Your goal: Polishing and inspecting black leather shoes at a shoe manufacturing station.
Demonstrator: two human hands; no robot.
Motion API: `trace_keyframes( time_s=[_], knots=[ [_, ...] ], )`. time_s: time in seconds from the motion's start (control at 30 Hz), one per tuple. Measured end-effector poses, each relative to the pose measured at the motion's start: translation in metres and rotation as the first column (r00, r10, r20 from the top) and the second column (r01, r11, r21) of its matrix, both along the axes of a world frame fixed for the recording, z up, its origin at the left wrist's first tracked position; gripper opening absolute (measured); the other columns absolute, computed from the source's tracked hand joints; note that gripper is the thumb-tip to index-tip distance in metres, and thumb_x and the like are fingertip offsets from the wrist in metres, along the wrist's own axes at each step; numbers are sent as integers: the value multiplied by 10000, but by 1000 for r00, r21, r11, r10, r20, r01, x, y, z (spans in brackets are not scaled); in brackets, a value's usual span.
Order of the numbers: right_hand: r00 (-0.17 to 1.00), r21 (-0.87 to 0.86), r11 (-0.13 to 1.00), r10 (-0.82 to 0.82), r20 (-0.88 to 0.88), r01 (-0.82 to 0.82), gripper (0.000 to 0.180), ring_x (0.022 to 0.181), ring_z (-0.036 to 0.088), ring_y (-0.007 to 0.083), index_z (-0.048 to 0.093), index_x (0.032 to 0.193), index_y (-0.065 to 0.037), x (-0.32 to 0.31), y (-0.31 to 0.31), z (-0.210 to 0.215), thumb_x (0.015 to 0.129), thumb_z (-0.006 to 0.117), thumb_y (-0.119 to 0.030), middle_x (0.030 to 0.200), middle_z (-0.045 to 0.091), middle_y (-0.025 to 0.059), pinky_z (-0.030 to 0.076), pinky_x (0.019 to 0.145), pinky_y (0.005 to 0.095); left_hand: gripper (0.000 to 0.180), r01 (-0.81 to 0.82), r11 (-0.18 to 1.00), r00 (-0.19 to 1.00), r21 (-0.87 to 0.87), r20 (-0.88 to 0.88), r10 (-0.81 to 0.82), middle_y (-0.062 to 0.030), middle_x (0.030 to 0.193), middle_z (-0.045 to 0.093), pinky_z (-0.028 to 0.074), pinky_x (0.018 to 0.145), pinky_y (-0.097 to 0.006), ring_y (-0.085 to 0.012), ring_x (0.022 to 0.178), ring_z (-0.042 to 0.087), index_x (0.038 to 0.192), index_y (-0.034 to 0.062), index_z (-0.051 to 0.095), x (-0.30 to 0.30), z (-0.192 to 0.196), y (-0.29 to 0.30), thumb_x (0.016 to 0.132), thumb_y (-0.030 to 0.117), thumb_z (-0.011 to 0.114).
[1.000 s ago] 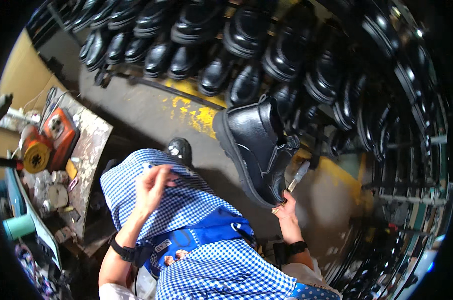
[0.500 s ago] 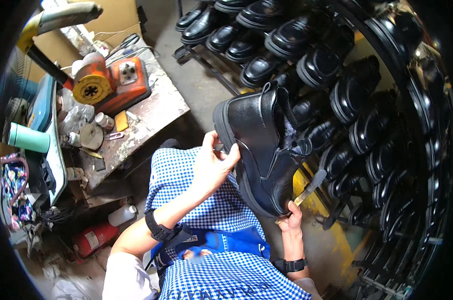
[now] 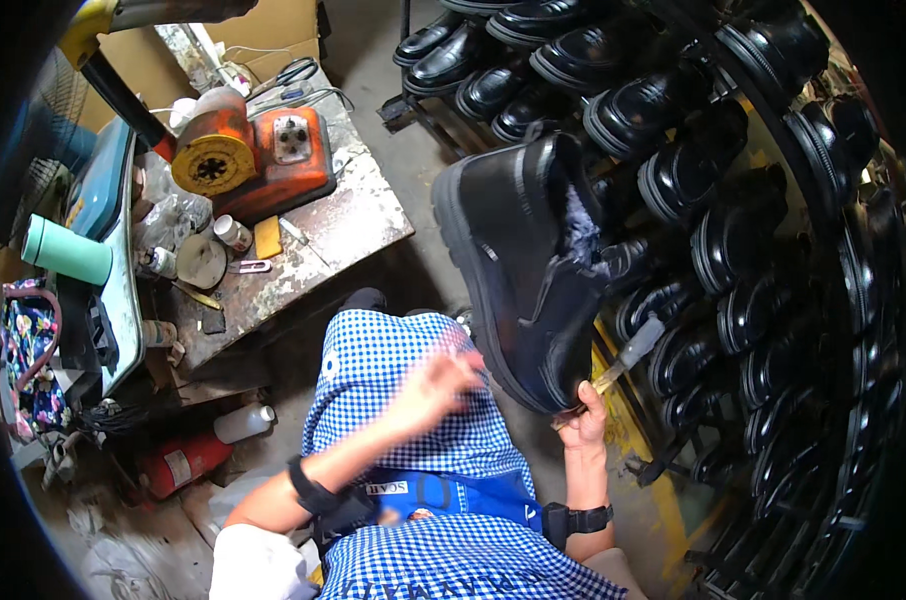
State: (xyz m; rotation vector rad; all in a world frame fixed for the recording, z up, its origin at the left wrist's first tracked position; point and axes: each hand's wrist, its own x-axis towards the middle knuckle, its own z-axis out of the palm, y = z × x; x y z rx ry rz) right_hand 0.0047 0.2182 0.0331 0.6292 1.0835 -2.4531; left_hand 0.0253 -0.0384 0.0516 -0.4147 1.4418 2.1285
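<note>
A black leather boot (image 3: 513, 255) with a thick ridged sole and grey fluffy lining hangs tilted before me, toe toward me. At its toe, my right hand (image 3: 583, 422) is closed, thumb raised, gripping it. The same hand also holds a slim tool (image 3: 633, 350) with a yellowish handle and a flat grey end, sticking out up and right. Whether that end is a blade or bristles cannot be told. My left hand (image 3: 438, 385) is smeared by motion over my checked apron, left of the sole and apart from the boot. Its fingers are too blurred to read.
Racks of shiny black shoes (image 3: 728, 235) fill the right side and far end. On the left stands a worn workbench (image 3: 363, 215) with an orange machine (image 3: 258, 150), scissors, a small jar and a yellow block (image 3: 268, 238). A mint-green tumbler (image 3: 68, 250) lies beyond it.
My left hand has let go of the sole and moved down toward the apron. The boot stays in my right hand and has turned slightly. The whole view has shifted a little.
</note>
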Motion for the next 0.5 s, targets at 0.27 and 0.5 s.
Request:
trace_keyframes(
  time_s=[0.27, 0.5],
  knots=[
    [823, 681, 729, 425, -376, -66, 750, 1018, 545, 176, 401, 1261, 65, -10, 8, 56, 595, 746, 65, 1164, 533, 125, 434, 887, 281, 958, -39, 997, 980, 62, -194, 50, -126, 1465, 140, 196, 1061, -313, -231, 1311, 243, 1430, 120, 99, -43, 73, -94, 692, 391, 647],
    [825, 805, 593, 467, -318, -25, 761, 1000, 534, 153, 412, 1245, 18, 5, 20, 56, 585, 791, -3, 1120, 548, 107, 451, 808, 249, 967, -114, 976, 955, 185, -249, 159, -131, 1421, 258, 177, 1072, -316, -227, 1307, 260, 1409, 40, 158, -42, 48, -74, 599, 122, 678]
  ],
)
